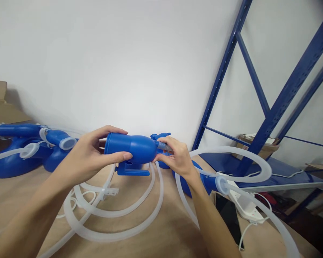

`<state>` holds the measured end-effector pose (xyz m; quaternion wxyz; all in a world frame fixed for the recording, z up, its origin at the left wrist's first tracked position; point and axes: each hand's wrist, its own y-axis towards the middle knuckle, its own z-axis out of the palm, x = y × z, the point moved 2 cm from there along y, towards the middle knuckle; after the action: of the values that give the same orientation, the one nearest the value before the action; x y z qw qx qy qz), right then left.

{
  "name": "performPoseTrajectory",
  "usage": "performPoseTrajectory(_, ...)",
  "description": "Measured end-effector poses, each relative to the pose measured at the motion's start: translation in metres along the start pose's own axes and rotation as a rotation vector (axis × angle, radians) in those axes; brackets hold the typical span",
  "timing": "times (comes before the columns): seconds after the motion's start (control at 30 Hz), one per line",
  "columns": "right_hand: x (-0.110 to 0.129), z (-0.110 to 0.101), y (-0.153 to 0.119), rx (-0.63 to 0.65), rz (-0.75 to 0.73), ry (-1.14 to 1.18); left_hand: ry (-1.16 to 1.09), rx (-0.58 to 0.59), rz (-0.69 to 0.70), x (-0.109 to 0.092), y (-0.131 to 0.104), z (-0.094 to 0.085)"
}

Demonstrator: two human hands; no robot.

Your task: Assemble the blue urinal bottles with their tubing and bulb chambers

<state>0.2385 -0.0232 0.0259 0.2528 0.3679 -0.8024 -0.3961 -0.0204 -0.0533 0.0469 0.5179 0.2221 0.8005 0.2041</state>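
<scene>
My left hand (97, 152) is wrapped round the wide rimmed end of a blue plastic cup-shaped piece (134, 147), held sideways above the table. A flat blue clip (133, 172) sticks out beneath it. At the narrow end, my right hand (176, 154) pinches a translucent hose (163, 146) where it meets the nozzle. A pale hose loop (263, 168) comes out behind my right wrist; whether it is the same hose is hidden. Behind my right hand stands another blue fitting (160, 136), partly covered.
Blue bottles (16, 157) with hoses lie at the left beside a cardboard box (5, 113). Coiled hoses (118, 234) spread over the wooden table (150, 247). At the right are another blue bottle (210, 182), a black phone (228, 215), a white power strip (244, 206) and a blue metal rack (274, 104).
</scene>
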Motion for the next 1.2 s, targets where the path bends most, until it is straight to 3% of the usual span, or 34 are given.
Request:
performPoseTrajectory(0.13,-0.007,0.006,-0.003,-0.149,-0.039,-0.087,-0.014,-0.055,0.033,0.004,0.001,0.003)
performPoseTrajectory(0.37,-0.021,0.016,-0.003,-0.12,0.17,-0.089,-0.043,-0.094,0.001,0.011,0.004,0.015)
performPoseTrajectory(0.43,-0.03,0.008,-0.002,-0.163,0.266,-0.046,-0.03,-0.148,0.007,0.011,0.002,0.016)
performPoseTrajectory(0.57,-0.056,-0.021,-0.004,-0.383,0.49,-0.048,-0.015,-0.203,0.039,0.004,-0.003,0.014)
performPoseTrajectory(0.63,-0.068,-0.024,-0.006,-0.202,0.533,-0.159,0.001,-0.212,0.045,0.002,-0.003,0.013)
performPoseTrajectory(0.73,-0.087,-0.008,-0.016,0.227,0.655,-0.381,0.08,-0.257,0.053,0.005,0.0,0.011)
performPoseTrajectory(0.83,-0.105,0.012,-0.029,0.453,0.786,-0.548,0.182,-0.225,0.072,0.016,0.005,0.012)
performPoseTrajectory(0.9,-0.113,0.013,-0.033,0.49,0.826,-0.585,0.235,-0.207,0.076,0.023,0.009,0.013)
performPoseTrajectory(0.97,-0.113,-0.001,-0.034,0.482,0.844,-0.608,0.256,-0.185,0.066,0.029,0.011,0.015)
performPoseTrajectory(1.07,-0.1,-0.045,-0.034,0.433,0.848,-0.633,0.209,-0.136,0.047,0.037,0.013,0.029)
performPoseTrajectory(1.2,-0.088,-0.101,-0.043,0.359,0.928,-0.709,0.118,-0.022,0.083,0.048,0.008,0.068)
